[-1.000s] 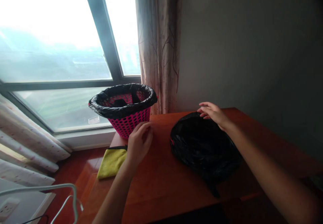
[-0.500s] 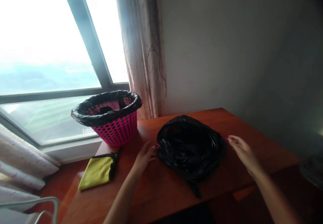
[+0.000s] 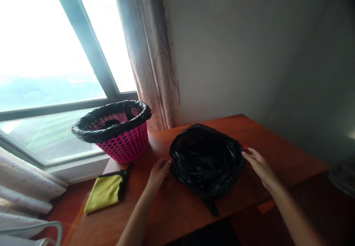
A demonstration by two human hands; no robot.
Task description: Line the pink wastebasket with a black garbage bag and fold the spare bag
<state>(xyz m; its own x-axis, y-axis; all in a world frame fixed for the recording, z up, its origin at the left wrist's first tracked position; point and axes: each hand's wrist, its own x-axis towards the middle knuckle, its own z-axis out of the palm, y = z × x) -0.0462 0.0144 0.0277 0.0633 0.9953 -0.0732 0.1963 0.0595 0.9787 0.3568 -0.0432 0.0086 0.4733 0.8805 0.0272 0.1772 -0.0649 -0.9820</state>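
Observation:
A black rubbish bag (image 3: 205, 159), bulging and with its mouth open upward, lies on the brown wooden table (image 3: 280, 153). My left hand (image 3: 159, 172) touches the bag's left rim, fingers together at its edge. My right hand (image 3: 257, 164) rests at the bag's right rim by a small red drawstring (image 3: 243, 147), fingers extended. Whether either hand pinches the rim is unclear. A pink perforated basket (image 3: 122, 137) lined with a black bag stands at the table's far left corner.
A yellow cloth with a dark edge (image 3: 107, 190) lies near the table's left edge. A window (image 3: 55, 53) and patterned curtain (image 3: 151, 53) are behind; a grey wall is on the right. A white wire frame (image 3: 50, 227) shows at lower left.
My right hand moved from the bag's far side to its right rim. My left hand left the basket and came to the bag's left rim. The view shifted right.

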